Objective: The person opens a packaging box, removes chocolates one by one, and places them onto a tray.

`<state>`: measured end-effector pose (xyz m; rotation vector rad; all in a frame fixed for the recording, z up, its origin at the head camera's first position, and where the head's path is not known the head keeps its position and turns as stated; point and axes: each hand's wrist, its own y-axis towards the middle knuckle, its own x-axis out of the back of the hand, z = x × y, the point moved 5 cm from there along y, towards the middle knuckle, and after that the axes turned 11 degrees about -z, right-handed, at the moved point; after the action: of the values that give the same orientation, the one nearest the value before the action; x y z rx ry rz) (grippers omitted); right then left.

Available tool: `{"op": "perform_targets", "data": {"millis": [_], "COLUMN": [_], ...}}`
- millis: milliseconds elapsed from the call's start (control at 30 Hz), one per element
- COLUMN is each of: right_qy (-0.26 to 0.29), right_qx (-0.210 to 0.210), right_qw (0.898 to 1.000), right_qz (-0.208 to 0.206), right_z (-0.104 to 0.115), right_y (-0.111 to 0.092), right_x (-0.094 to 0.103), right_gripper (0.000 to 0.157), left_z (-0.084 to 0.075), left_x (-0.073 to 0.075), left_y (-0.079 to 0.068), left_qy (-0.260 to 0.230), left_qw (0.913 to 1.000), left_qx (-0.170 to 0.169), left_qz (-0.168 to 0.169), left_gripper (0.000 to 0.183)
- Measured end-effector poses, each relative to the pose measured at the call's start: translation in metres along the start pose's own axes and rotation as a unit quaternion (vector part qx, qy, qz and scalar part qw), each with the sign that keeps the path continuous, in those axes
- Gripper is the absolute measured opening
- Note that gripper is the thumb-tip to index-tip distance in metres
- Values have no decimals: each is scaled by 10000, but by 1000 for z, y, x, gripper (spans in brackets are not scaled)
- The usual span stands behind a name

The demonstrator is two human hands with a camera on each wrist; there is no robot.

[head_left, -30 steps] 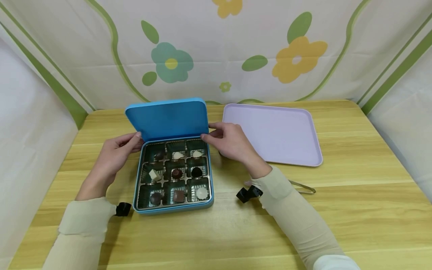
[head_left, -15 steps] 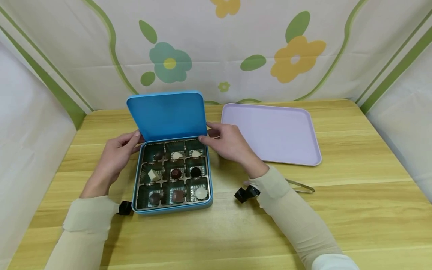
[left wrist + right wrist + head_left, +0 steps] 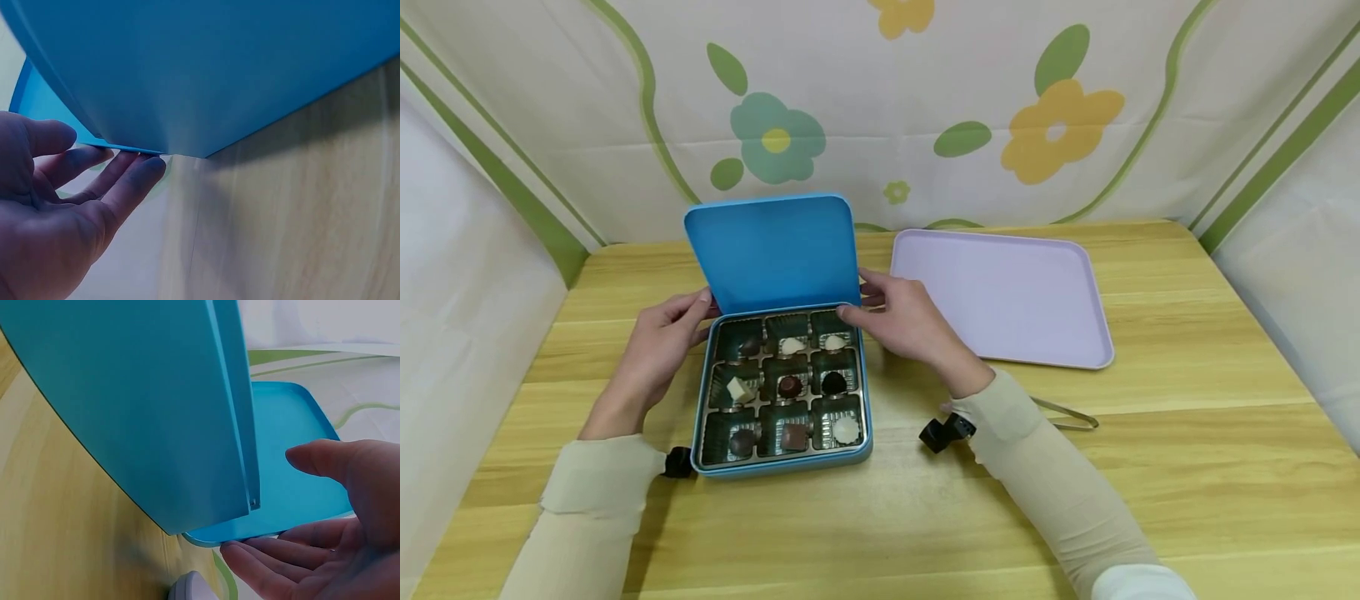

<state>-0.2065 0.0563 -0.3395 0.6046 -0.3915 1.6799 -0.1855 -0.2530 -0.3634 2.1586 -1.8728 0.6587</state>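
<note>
A blue tin box (image 3: 782,467) of chocolates sits on the table with its hinged lid (image 3: 775,250) tilted up and back. Inside is a dark tray (image 3: 787,400) with compartments, each holding a chocolate such as the white cube-shaped one (image 3: 740,389) or the brown round one (image 3: 789,386). At the lid's left lower corner is my left hand (image 3: 653,350); its fingertips (image 3: 140,178) touch the lid's edge from behind. On the right side my right hand (image 3: 913,321) has extended fingers (image 3: 275,556) along the lid's edge, its thumb apart in front of the lid.
To the right of the box lies a pale purple tray (image 3: 1022,304). Metal tongs (image 3: 1071,415) lie partly under the right forearm. A white cloth with printed flowers (image 3: 895,108) hangs behind the wooden table (image 3: 925,525).
The lid has tilted farther back, showing more of its inner face. Both hands stay at its lower sides, with the right fingers shifting slightly left along with it.
</note>
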Motion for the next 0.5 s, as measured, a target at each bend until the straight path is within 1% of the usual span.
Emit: {"op": "perform_targets", "data": {"millis": [200,400,500], "right_qy": [18,93,45], "right_qx": [42,7,-13], "right_qw": [10000,9999,9999], "right_qz": [68,124,99], "right_z": [1,0,0], "right_y": [0,1,1], "right_x": [-3,-7,-9], "right_gripper": [77,77,79], "left_z": [-1,-4,-4], "left_x": [0,0,-1], "left_y": [0,-1,-1], "left_qy": [-23,5,34], "left_qw": [10000,10000,9999], "left_qx": [46,34,66], "left_qz": [21,37,121], "left_gripper": [66,69,71]}}
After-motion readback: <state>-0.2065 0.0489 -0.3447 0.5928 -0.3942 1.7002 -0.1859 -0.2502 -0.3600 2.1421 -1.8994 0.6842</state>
